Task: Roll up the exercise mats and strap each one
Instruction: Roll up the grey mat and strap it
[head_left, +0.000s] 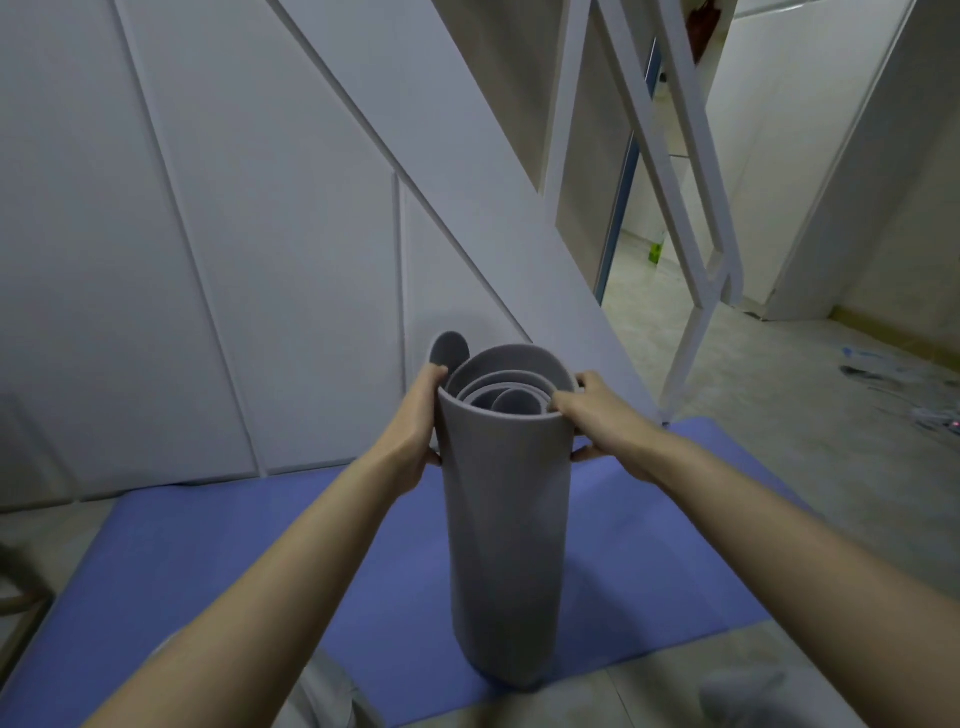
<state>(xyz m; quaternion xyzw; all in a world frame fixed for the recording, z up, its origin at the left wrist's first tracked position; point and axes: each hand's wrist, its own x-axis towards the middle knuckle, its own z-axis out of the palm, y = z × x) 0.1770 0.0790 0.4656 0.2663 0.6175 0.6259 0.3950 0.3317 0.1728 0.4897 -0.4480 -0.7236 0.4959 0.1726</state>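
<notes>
Across the back of the view runs a white panelled wall (208, 234), its grooves slanting because the camera is tilted. Pale floor tiles (779, 415) stretch away to the right towards an open doorway. A blue exercise mat (234, 571) lies unrolled and flat on these tiles, filling most of the lower half of the picture. A white metal frame (691, 208) leans down from the upper right, its foot coming down near the far right corner of the blue mat.

A grey exercise mat (506, 545) stands upright on end on the blue mat, near its front edge. It is rolled into a loose tube, and its open top shows several coils with gaps between them. The outer end (449, 348) curls free at the upper left of the tube.

Both bare forearms reach in from below. The left hand (415, 441) grips the left side of the roll just under the rim, with the fingers wrapped up round the edge and the thumb lower on the wall. The right hand (597, 421) holds the right side, its fingertips (558, 402) hooked over the top edge.

Scattered small clutter (883, 374), too blurred to name, lies on the tiles at the far right.
</notes>
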